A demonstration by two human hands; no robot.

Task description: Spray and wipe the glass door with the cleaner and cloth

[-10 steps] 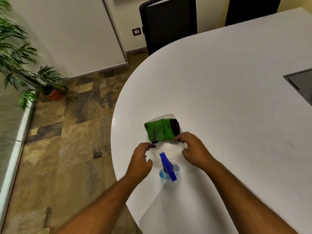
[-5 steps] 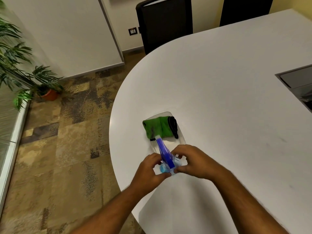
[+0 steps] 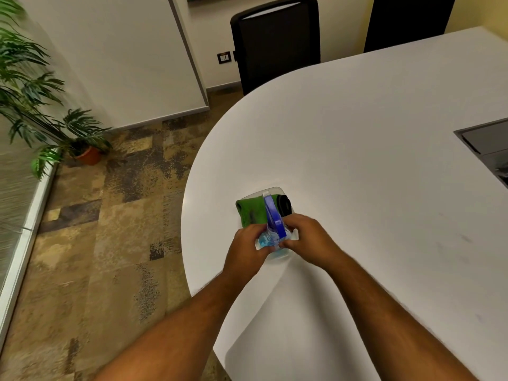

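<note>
A clear spray bottle (image 3: pixel 268 240) with blue liquid and a blue trigger head (image 3: pixel 273 215) stands near the rounded front-left edge of the white table (image 3: pixel 357 149). My left hand (image 3: pixel 246 247) wraps its left side and my right hand (image 3: pixel 309 239) grips its right side. Just beyond the bottle lies a folded green cloth (image 3: pixel 251 209) with a black edge (image 3: pixel 284 204), resting on a clear tray (image 3: pixel 275 189). The bottle's body is mostly hidden by my fingers. A frosted glass panel (image 3: pixel 13 188) runs along the far left.
A potted palm (image 3: pixel 55 125) stands on the patterned floor at the left by the glass panel. Two black chairs (image 3: pixel 276 42) sit behind the table. A dark recessed panel (image 3: pixel 486 144) is set in the table at the right edge.
Both hands came back from the cloth and tray and closed around the spray bottle. The bottle's trigger head now points away from me over the cloth.
</note>
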